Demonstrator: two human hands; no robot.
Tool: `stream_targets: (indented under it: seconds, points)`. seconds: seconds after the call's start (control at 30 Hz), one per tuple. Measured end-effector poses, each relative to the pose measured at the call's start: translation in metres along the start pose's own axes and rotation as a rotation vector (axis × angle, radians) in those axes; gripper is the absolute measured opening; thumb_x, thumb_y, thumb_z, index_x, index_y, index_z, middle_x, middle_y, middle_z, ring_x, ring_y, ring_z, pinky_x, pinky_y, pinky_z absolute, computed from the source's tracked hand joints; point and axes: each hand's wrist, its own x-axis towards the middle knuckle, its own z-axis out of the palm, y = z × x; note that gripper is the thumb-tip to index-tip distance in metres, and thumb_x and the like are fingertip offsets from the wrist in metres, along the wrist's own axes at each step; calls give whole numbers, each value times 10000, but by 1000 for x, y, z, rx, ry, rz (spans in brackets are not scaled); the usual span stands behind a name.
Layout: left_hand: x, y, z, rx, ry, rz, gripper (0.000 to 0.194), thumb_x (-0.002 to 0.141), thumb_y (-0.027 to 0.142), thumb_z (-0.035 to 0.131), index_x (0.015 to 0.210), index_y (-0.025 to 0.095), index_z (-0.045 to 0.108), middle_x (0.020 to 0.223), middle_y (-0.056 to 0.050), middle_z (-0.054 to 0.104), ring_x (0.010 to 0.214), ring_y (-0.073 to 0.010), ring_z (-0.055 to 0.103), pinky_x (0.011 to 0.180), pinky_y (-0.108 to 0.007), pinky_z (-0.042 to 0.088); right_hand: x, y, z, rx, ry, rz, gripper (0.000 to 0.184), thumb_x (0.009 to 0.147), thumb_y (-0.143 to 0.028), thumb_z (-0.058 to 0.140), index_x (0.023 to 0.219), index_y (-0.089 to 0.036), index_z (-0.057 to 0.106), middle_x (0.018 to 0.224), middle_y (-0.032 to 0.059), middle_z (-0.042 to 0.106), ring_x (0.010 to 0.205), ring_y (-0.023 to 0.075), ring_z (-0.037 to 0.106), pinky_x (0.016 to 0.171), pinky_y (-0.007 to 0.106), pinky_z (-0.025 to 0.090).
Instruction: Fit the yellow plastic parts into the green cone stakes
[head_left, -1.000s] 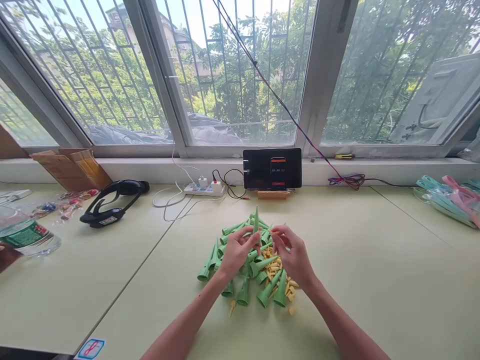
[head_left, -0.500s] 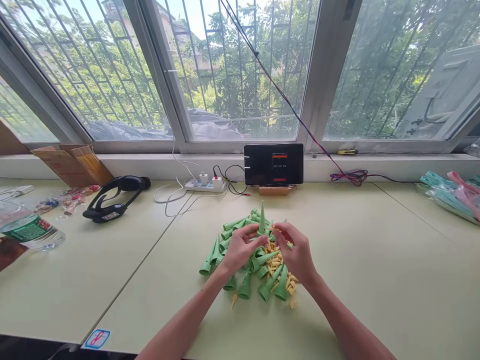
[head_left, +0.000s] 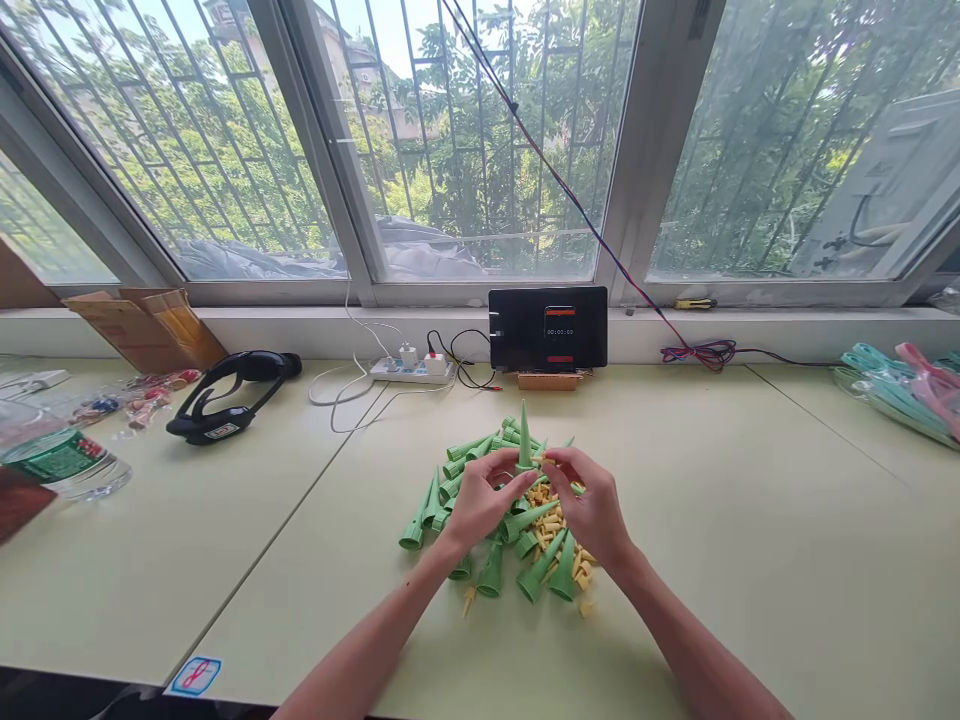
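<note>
My left hand [head_left: 486,497] is closed around the base of a green plastic cone [head_left: 524,437], which stands upright with its narrow tip up. My right hand [head_left: 594,500] pinches a small yellow plastic peg [head_left: 541,461] against the right side of that cone, low down. Whether the peg has entered the cone's wall I cannot tell. Under and around my hands lies a heap of similar green cones [head_left: 489,572]. Small yellow pegs [head_left: 551,521] are piled under my right hand, partly hidden by it. One loose yellow peg [head_left: 469,600] lies nearer to me.
Behind the heap a tablet [head_left: 525,330] showing a timer leans on a small stand. A power strip [head_left: 412,373] with cables is left of it. A black headset [head_left: 217,425] and a water bottle [head_left: 71,465] stand at left; bagged items [head_left: 892,380] at right.
My right hand has brought the yellow peg slightly left, up against the cone. The cone stays upright in my left hand, almost unmoved.
</note>
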Motion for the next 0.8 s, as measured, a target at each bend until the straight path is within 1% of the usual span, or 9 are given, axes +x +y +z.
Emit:
stream_targets:
  seconds: [0.1,0.23,0.33,0.63,0.8]
  points:
    - [-1,0,0,139,46,66,296,814,373,700,1023,164,690,946,-69,710,791,-177,641,734,-294,545,0,1,0,-1,-6,-13,131,946,-275,535,978,-197,635,873,49,685,731,169,637,672,297,541]
    - [-2,-1,0,359,120,198,263,821,373,690,981,164,674,826,-40,681,696,-158,591,685,-284,501,0,3,1,-25,-9,-25,144,950,-281,528,969,-192,640,863,51,687,736,173,641,674,298,539]
    - [-3,-3,1,465,153,260,248,830,381,678,957,169,664,782,-25,646,690,-159,570,676,-281,470,-1,4,2,-43,-9,-23,162,952,-297,523,948,-187,642,839,52,685,704,172,634,653,298,533]
    - [-5,-5,1,504,153,279,235,845,388,663,963,185,668,789,-23,634,702,-164,566,683,-279,454,-1,5,2,-27,-41,29,203,956,-352,513,923,-188,630,808,59,678,676,183,627,633,310,524]
    - [-5,-5,2,510,148,302,238,853,396,651,968,188,665,792,-27,634,714,-170,569,690,-281,457,0,6,2,-33,-64,49,221,960,-373,502,909,-190,616,765,47,654,640,175,597,602,296,495]
